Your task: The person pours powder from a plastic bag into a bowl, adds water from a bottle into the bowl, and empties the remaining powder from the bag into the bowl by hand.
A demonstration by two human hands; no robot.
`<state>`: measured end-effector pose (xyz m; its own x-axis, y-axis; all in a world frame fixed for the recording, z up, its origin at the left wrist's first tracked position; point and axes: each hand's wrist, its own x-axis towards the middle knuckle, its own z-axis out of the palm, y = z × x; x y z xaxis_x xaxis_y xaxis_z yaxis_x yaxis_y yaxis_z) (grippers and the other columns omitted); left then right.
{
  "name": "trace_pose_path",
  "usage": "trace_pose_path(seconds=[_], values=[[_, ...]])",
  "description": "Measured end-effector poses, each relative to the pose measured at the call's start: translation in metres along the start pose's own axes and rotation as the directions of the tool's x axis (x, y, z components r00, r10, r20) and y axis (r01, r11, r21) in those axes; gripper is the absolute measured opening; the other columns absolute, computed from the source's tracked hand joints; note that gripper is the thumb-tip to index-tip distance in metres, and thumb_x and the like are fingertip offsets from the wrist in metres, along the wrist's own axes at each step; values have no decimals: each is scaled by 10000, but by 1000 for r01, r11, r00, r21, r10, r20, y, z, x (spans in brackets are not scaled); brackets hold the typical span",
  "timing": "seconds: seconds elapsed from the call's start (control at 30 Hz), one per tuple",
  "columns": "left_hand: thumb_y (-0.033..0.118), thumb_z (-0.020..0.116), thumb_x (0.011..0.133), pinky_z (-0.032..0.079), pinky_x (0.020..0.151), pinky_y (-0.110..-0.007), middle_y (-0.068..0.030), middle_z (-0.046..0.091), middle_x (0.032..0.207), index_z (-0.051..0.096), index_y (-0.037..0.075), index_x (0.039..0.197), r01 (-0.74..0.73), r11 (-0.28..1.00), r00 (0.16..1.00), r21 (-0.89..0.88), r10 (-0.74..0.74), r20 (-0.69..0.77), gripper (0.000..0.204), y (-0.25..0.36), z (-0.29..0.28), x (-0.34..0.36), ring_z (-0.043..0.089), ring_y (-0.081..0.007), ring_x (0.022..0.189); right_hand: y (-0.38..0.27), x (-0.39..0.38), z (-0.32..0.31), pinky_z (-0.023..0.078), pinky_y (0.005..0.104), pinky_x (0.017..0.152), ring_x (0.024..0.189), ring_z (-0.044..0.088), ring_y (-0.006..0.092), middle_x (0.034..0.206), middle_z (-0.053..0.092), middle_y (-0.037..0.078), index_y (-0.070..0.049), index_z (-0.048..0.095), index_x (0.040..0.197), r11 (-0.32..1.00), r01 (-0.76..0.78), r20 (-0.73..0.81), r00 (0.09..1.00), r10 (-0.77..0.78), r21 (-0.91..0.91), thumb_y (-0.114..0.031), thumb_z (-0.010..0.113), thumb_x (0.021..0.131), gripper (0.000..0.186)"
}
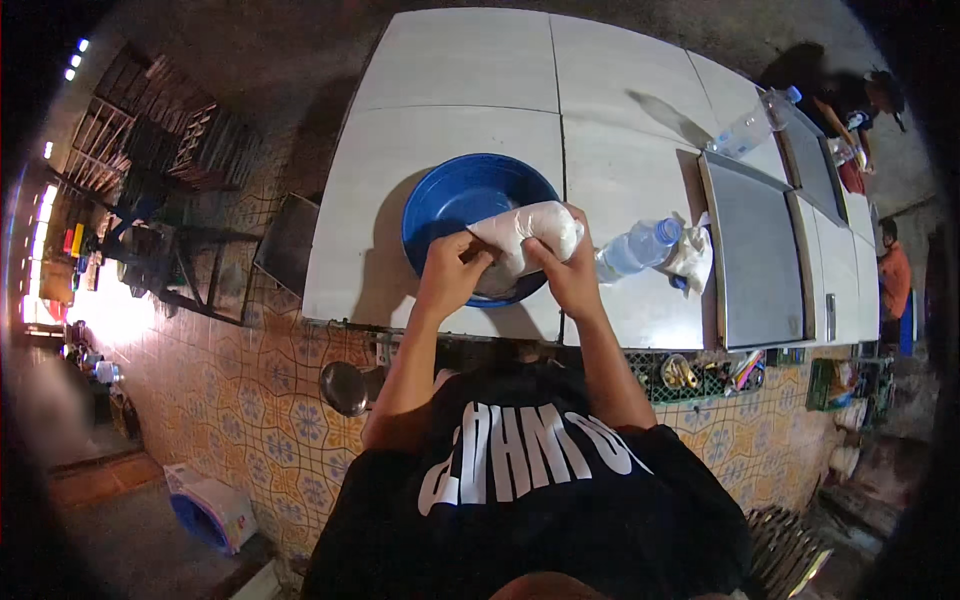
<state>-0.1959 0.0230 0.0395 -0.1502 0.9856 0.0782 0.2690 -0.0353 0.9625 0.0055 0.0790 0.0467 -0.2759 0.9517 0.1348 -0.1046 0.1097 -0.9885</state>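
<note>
A clear plastic bag (pixel 528 232) of white powder or fine grains lies tilted over a round blue basin (pixel 427 192). My left hand (pixel 456 268) pinches the bag's narrower left part, fingers closed. On its fuller right end, my right hand (pixel 568 264) is wrapped round it, with the thumb pressed on the near side. Some pale material shows low in the basin beneath the bag, but my hands and the bag hide most of it. Just right of my right hand lies a clear plastic bottle (pixel 637 250), beside a crumpled white bag (pixel 692 256).
A white tiled table (pixel 460 60) carries everything. To the right are a shallow metal tray (pixel 755 250), a second tray (pixel 810 165) and a large clear bottle (pixel 750 128). Green crates (pixel 690 382) sit below the near edge. Two people are at the far right.
</note>
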Motion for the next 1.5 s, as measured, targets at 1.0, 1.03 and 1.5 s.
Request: trace_pose_path(seconds=[1.0,1.03,1.5], values=[[125,750,938,553,829,-372,-166,769,973,718,-35,1111,-9,980,997,201,-5,71,238,13,-38,1,738,-209,901,12,10,29,527,346,996,1177,614,208,1272,586,125,-15,401,1429,998,35,-50,998,-38,-60,-28,872,832,761],[124,749,943,558,838,-368,-161,772,994,716,-38,1119,-7,987,997,160,-4,72,242,12,-39,0,742,-208,916,7,5,33,517,347,1015,1188,608,207,1272,584,117,-13,404,1440,999,-9,-55,998,11,40,-33,840,870,718],[26,740,847,557,874,-434,-255,760,1051,729,-66,1052,-112,987,953,112,75,294,225,5,-49,12,755,-364,998,-7,-33,65,512,354,1032,1233,583,216,1321,555,122,-18,348,1480,988,100,-181,976,-121,-118,-30,805,892,745]])
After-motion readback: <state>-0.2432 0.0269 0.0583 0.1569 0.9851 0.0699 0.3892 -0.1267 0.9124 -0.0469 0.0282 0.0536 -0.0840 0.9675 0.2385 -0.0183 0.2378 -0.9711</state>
